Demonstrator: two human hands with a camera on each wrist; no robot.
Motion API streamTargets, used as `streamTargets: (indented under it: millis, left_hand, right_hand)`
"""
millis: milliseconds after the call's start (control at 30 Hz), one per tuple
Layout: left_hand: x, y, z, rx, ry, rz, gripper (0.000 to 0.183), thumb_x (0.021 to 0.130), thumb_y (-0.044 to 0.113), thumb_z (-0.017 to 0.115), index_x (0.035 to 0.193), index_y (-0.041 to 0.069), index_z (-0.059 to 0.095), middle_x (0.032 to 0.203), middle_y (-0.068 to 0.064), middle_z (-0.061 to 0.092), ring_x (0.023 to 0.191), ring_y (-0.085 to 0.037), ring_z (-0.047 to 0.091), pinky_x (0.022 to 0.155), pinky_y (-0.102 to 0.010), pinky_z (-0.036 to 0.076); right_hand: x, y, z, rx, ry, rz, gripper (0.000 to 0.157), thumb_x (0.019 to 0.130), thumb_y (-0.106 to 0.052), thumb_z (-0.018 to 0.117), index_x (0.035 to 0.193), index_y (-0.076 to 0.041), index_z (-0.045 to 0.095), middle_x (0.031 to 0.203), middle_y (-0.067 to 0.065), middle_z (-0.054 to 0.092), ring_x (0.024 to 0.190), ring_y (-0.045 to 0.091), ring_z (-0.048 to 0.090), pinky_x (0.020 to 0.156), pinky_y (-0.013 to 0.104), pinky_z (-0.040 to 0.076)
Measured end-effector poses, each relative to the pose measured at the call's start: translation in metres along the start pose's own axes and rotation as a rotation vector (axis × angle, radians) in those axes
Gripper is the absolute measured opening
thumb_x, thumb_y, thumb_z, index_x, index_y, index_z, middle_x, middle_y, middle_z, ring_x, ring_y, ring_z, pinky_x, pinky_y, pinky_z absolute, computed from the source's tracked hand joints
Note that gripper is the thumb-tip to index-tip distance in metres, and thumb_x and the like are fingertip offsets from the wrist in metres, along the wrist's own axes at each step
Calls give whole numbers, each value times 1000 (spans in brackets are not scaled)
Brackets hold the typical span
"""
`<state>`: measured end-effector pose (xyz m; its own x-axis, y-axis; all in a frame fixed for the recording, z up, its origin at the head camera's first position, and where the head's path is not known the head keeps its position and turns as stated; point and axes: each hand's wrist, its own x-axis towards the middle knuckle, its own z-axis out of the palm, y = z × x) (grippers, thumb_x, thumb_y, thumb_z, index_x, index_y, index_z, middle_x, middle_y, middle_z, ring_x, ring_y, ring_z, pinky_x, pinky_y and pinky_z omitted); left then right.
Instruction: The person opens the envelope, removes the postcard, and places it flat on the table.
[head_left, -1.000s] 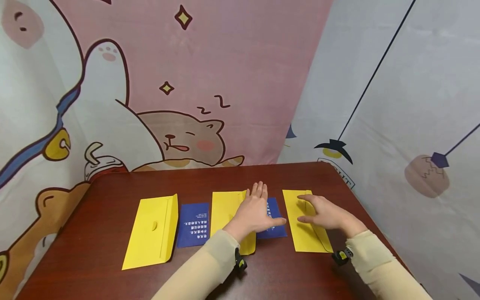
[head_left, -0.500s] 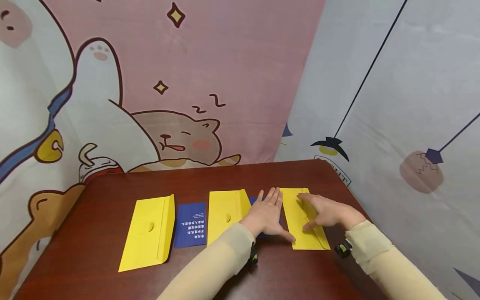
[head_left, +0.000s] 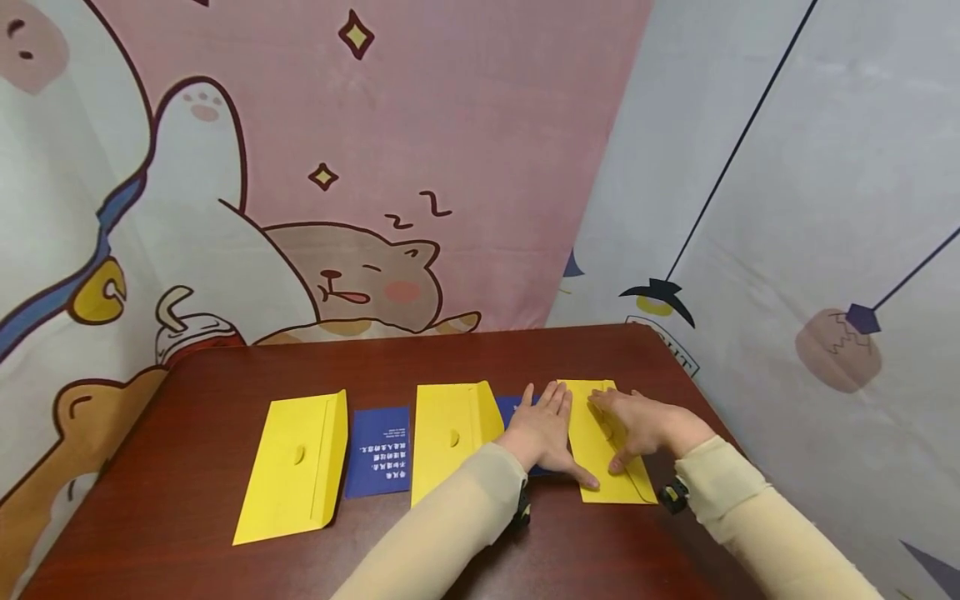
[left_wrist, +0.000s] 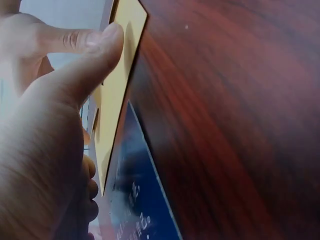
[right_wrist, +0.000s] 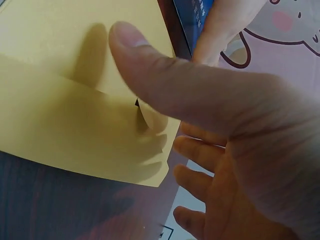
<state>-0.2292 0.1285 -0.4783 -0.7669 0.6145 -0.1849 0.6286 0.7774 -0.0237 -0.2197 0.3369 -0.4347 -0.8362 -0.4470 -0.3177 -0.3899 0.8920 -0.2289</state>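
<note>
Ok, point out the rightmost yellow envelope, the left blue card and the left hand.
Rightmost yellow envelope (head_left: 590, 443): head view, body beside the flap.
Left blue card (head_left: 378, 451): head view, middle of printed face.
Left hand (head_left: 543, 429): head view, back of the hand.

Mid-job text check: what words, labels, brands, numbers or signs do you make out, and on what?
"Z Z": pink backdrop, above the sleeping bear.
Seemingly "HT", partly hidden behind the table: white backdrop.
Left blue card: white Chinese characters, too small to quote surely.
Right blue card: white characters, partly covered and blurred, unreadable.
Left envelope, middle envelope, right envelope: no text visible.
</note>
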Motion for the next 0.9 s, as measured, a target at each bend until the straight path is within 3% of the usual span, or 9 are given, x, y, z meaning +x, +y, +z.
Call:
streamTargets:
  millis: [400,900]
  left_hand:
    - [4,8,6,64,-53,-24,141,64,108,40,171,19,16,176,2,13,161,-14,8,128,-49,8]
    - [4,14,-7,91,-143,-63,139,64,107,43,171,23,15,176,5,12,161,-14,8,128,-49,8]
  right_hand:
    - [5,-5,6,-47,-56,65,114,66,-37,101,154,8,44,160,28,43,149,51,34,120,68,21]
    - [3,-7,4,-117,-71,84,107,66,-30,101,152,7,49,159,27,45,150,49,34,120,69,19]
